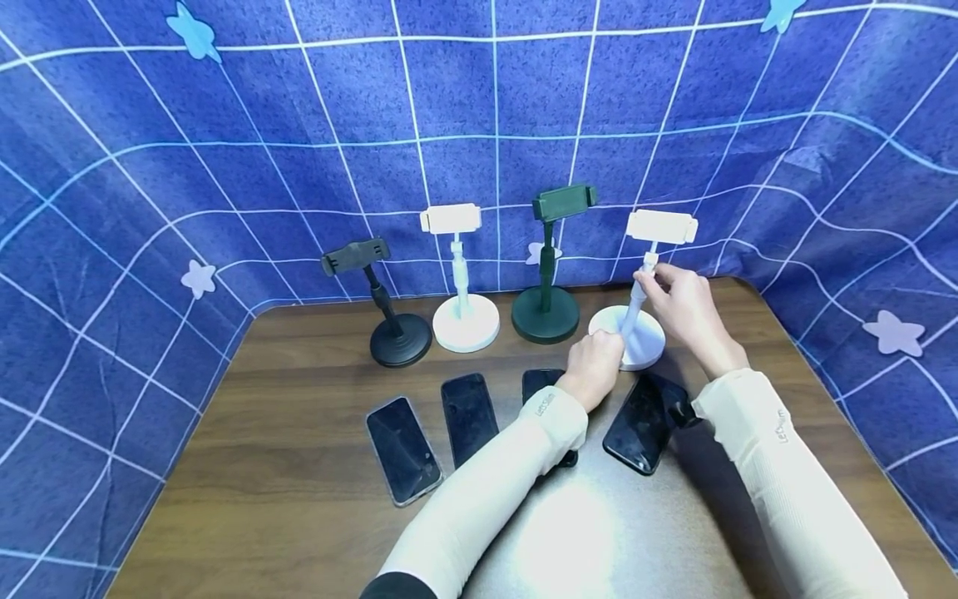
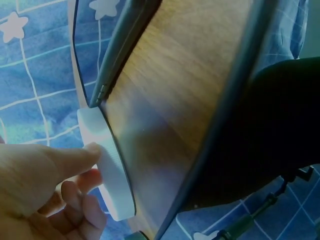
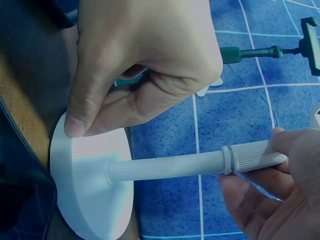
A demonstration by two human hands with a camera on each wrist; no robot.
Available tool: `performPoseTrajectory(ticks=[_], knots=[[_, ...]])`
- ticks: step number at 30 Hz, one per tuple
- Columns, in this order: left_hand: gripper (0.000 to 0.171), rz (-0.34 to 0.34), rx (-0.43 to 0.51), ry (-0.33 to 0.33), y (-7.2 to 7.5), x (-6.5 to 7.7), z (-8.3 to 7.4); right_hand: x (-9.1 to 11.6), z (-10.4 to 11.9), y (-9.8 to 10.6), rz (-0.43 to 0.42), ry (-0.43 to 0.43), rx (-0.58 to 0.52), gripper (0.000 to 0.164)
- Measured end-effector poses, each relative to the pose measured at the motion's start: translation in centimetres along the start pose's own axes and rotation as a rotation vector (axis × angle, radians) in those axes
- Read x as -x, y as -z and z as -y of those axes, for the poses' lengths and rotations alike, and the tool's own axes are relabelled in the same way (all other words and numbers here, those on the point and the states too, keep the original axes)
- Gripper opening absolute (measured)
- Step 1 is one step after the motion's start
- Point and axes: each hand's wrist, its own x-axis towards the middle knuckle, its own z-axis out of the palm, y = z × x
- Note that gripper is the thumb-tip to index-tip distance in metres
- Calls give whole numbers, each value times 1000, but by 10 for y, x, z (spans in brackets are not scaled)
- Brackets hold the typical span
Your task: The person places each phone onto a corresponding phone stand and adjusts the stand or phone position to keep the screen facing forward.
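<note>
The rightmost white phone stand is between my two hands, its round base on the table. My left hand pinches the edge of that base between thumb and fingers, as the left wrist view and right wrist view show. My right hand holds the ribbed collar partway up the pole, thumb on one side and fingers on the other. The stand's clamp has no phone in it. A black phone lies screen up just in front of the base, below my hands.
To the left stand a dark green phone stand, another white stand and a black stand. Phones lie before them: one far left, one beside it, and one partly under my left arm. A blue curtain hangs behind.
</note>
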Motion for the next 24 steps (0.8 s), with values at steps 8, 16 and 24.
performPoseTrajectory(ticks=[8, 16, 24], knots=[[14, -3, 17, -37, -2, 4, 0, 7, 2, 5, -40, 10, 10, 31], [14, 0, 28, -50, -1, 6, -1, 11, 0, 7, -67, 21, 20, 29], [18, 11, 55, -63, 2, 11, 0, 15, 1, 11, -78, 9, 20, 24]])
